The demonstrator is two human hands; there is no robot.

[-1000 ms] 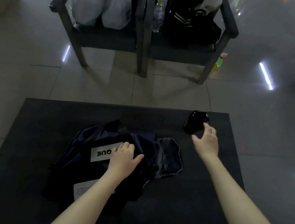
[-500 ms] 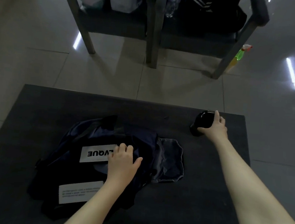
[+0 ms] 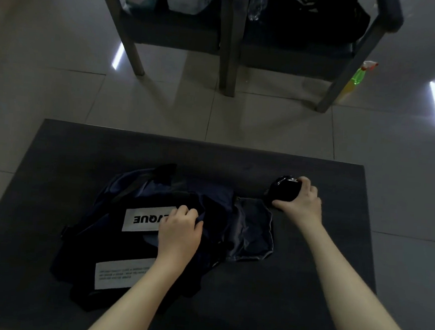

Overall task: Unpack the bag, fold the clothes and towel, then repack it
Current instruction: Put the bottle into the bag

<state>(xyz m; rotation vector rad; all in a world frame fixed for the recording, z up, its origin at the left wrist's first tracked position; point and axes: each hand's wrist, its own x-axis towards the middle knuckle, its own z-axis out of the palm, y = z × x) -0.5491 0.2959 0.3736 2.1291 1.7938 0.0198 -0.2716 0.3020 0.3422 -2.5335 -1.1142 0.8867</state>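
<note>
Two hands in view, both low over the dark worktop [image 3: 291, 306]

Left hand [image 3: 180, 231]: on the bag [image 3: 141, 192], knuckles up. Fingers [image 3: 184, 211] curled into the dark fabric just right of the white label [image 3: 141, 220], thumb pressed into a fold on the far side. I have a grip on the cloth of the bag itself, nothing loose in the hand

Right hand [image 3: 300, 202]: reached out to the far right of the worktop. Fingers [image 3: 307, 183] wrapped over the top of a glossy black bundle [image 3: 283, 191], thumb closed against its near side. The bundle sits on the worktop. Cannot tell what it is made of

Bag: navy, lying flat and slack, left of centre on the worktop. A second white label [image 3: 122, 273] with small print lies on its near part. Print on the upper label reads upside down from my side

Cloth [image 3: 254, 230]: grey-blue, folded roughly square, touching the bag's right edge, between my two hands. Its far corner lies just beside the bundle

Beyond the worktop: tiled floor [image 3: 47, 94] with bright light reflections, and two chairs [image 3: 169, 31] side by side. The left one holds pale bags, the right one dark clothing with white stripes. A green spray bottle [image 3: 358, 77] stands by the right chair's outer leg
</note>
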